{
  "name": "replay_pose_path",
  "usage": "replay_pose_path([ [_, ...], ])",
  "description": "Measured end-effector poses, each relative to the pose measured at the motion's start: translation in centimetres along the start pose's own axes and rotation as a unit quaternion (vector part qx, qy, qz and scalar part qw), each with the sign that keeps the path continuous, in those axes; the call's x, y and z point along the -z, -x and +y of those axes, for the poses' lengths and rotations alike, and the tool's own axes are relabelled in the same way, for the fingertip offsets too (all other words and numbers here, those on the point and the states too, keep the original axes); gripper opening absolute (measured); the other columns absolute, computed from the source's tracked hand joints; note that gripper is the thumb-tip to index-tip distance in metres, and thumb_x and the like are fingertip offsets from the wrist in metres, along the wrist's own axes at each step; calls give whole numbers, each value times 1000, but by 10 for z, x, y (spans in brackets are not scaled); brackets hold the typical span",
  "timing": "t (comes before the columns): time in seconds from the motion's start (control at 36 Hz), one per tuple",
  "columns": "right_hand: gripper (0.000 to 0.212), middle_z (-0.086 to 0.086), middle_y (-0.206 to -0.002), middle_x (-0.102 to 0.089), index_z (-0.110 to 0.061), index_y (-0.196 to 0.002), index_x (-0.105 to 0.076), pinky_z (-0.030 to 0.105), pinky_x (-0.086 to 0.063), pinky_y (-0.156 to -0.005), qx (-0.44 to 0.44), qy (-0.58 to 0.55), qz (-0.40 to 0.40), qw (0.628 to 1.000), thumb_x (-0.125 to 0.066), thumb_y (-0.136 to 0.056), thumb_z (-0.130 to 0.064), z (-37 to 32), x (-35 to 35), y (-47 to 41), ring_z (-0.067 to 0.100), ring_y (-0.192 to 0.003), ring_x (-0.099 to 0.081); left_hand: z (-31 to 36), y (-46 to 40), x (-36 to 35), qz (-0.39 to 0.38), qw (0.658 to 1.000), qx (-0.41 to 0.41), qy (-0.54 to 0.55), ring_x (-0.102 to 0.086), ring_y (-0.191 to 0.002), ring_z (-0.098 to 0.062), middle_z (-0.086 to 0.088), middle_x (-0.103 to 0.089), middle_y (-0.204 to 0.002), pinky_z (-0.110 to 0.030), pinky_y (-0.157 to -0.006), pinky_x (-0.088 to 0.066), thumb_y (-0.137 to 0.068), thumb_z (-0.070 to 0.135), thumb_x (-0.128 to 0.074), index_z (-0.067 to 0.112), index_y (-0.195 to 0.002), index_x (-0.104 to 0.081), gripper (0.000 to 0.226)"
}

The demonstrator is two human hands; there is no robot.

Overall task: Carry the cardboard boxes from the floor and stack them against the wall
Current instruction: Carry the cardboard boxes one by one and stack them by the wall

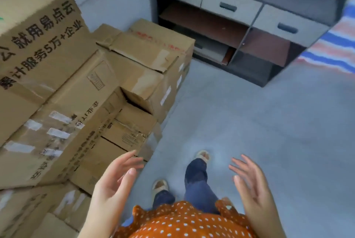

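Boxes (76, 87) stacked by wall, L side. Left hand (117, 178) & right hand (249, 182) both released, empty. Visible floor (249, 122): no boxes left; prob. near done.

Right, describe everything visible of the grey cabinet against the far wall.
The cabinet has a dark grey frame and three pale drawer fronts in a row, each with a dark recessed handle. Below them are open compartments with brown panels; a low one holds a flat grey thing. It stands upright on the grey floor, beside a striped sheet.
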State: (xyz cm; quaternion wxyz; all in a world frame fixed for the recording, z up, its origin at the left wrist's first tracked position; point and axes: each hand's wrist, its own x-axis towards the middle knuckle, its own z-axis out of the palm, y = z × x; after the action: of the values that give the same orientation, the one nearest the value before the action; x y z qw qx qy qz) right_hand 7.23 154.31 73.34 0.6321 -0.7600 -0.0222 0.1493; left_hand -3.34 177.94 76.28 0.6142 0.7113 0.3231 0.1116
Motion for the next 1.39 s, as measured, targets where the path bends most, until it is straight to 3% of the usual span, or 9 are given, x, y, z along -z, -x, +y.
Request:
replay_pose_path([
  [0.33, 66, -26, -114, -63, -61, -103, -55, 33, -50, -93, -84, -73, 283, 953, -58, -45, -92, 23, 72, 130, 3, -107, -63, 18, 25, -71, -261, 962, -32, -69, -59, -113, -7, 18, -65, -118, -25, -94, -46, -72, 46, -55, 57, -108, -60, 38],
  [0.47, 57, -23, -119, -62, -65, -104, -54, 34, -50, -92, -86, -74, 367, 923, -58, -53, -90, 39, 126, 179, 4, -109, -62, 28, 62, -142, -312, 947, -60, -48, -66, -100, -11, 7, -70, -108, -20, -88, -51, -80, 24, -53, 24, -111, -65, 33],
  [0.56, 28, -21, -118, -63, -64, -103, -55, 35, -50, -92, -84, -84, 426, 897, -62, -82, -48, 51, 170, 215, 5, -108, -63, 29, 99, -194, -341, 936, -77, -35, -67, -96, -13, 3, -71, -104, -28, -90, -51, -81, 20, -52, 16, -112, -62, 33],
  [0.67, 42, -21, -118, -63, -41, -116, -54, 38, -49, -91, -96, -84, 496, 859, -51, -93, -6, 71, 231, 262, 4, -107, -63, 26, 155, -266, -390, 915, -103, -24, -68, -93, -18, 2, -72, -101, -34, -89, -52, -85, 16, -56, 14, -110, -62, 26],
  [0.81, 39, -24, -116, -63, -36, -120, -51, 29, -50, -91, -108, -95, 559, 817, -52, -92, -9, 92, 289, 309, 2, -107, -62, 30, 212, -339, -483, 866, -123, -45, -68, -93, -17, 0, -72, -102, -28, -87, -53, -73, 40, -61, 36, -101, -71, 30],
  [0.94, 43, -24, -115, -64, -34, -120, -52, 26, -50, -90, -121, -113, 610, 775, -54, -91, -2, 108, 324, 344, 2, -106, -63, 38, 252, -400, -543, 823, -148, -72, -68, -92, -17, 0, -72, -101, -24, -84, -54, -78, 21, -55, 45, -96, -71, 34],
  [1.17, 32, -19, -116, -66, -43, -113, -59, 35, -49, -92, -139, -148, 669, 715, -54, -83, -33, 133, 391, 360, 4, -107, -63, 43, 299, -504, -590, 783, -143, -136, -68, -96, -16, 6, -71, -105, -31, -92, -51, -65, 55, -54, 32, -106, -67, 50],
  [1.31, 24, -18, -118, -65, -57, -103, -60, 37, -48, -93, -139, -147, 704, 681, -61, -80, -61, 150, 459, 352, 5, -107, -64, 39, 325, -594, -619, 760, -149, -134, -68, -92, -12, 9, -71, -102, -26, -88, -53, -92, 12, -61, 27, -108, -62, 22],
  [1.39, 25, -18, -117, -66, -51, -104, -62, 39, -46, -93, -133, -149, 723, 662, -54, -82, -42, 157, 511, 345, 6, -107, -64, 49, 344, -660, -639, 741, -154, -138, -68, -94, -12, 10, -70, -102, -22, -89, -51, -95, 5, -52, 32, -109, -63, 31],
])
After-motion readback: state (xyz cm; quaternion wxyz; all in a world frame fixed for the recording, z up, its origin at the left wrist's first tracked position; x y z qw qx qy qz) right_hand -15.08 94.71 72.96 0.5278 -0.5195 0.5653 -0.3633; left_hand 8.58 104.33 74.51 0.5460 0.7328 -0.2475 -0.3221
